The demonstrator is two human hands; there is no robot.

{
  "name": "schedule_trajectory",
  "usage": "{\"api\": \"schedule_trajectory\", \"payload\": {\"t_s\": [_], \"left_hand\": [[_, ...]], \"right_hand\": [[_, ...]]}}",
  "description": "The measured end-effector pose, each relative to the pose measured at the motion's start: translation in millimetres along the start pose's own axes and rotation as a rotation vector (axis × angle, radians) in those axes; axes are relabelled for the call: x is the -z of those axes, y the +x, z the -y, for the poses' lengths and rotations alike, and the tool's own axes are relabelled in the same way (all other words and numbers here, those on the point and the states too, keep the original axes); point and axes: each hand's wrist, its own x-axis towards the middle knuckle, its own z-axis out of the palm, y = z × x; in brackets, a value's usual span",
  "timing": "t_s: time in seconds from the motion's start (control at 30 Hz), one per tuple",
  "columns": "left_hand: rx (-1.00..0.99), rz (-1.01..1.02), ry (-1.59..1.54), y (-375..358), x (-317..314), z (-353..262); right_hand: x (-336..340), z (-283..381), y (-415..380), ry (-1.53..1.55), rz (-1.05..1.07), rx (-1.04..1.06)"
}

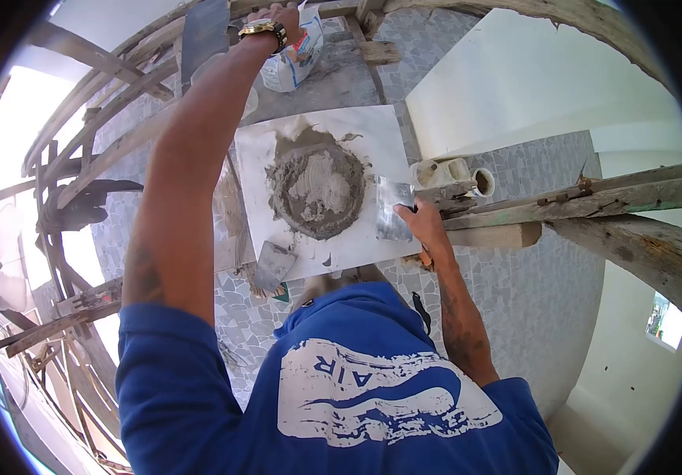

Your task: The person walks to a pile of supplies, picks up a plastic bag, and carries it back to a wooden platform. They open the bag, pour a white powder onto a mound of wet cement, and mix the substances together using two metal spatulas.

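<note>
On a white board [388, 131] in front of me lies a round mound of wet grey cement mix [317, 190], with a paler, drier-looking patch in its middle. My right hand [422, 223] grips a flat rectangular metal scraper [393, 204] at the board's right edge, thumb pressed on the plate. My left hand [278, 20], a watch on its wrist, reaches far forward beside a white plastic bag [289, 71] with blue and red print. Its fingertips are too hidden to show whether they grip anything. A second grey scraper blade [275, 265] rests on the board's near left corner.
Rough wooden beams [586, 194] extend on the right, and a wooden framework [80, 158] rises at the left. White containers [444, 172] and a cup [483, 182] stand right of the board. A dark glove-like item [92, 204] hangs at the left. Below is a stone-patterned floor [515, 170].
</note>
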Motion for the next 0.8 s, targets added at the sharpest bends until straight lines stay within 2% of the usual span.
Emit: {"api": "schedule_trajectory", "payload": {"t_s": [0.1,0.13,0.27,0.33,0.4,0.47,0.6,0.77,0.8], "left_hand": [[0.010,-0.006,-0.107,-27.0,29.9,-5.5],[0.011,0.004,-0.154,-37.7,42.4,-10.3],[-0.074,-0.493,-0.515,-110.1,90.9,-26.2],[-0.123,-0.609,-0.713,-167.0,109.7,-26.7],[-0.040,-0.602,-0.730,-228.3,101.4,-22.4],[0.107,-0.509,-0.772,-291.0,84.8,-20.9],[0.391,-0.235,-0.898,-407.0,26.9,-21.9],[0.576,-0.042,-0.865,-507.2,-22.6,-44.7],[0.546,-0.049,-0.838,-516.8,-27.3,-49.2]], "right_hand": [[-2.0,27.2,-8.2,-0.351,-0.159,0.423],[-6.6,35.6,-8.6,-0.384,-0.164,0.470],[-28.0,61.6,3.1,-0.575,-0.170,0.631],[-38.2,67.4,8.2,-0.663,-0.182,0.699],[-47.5,71.3,13.6,-0.710,-0.223,0.775],[-55.6,72.7,13.7,-0.790,-0.230,0.800],[-69.1,76.9,0.3,-0.885,-0.202,0.819],[-85.8,79.7,-31.3,-0.908,-0.127,0.906],[-88.0,82.0,-35.0,-0.896,-0.111,0.917]]}}
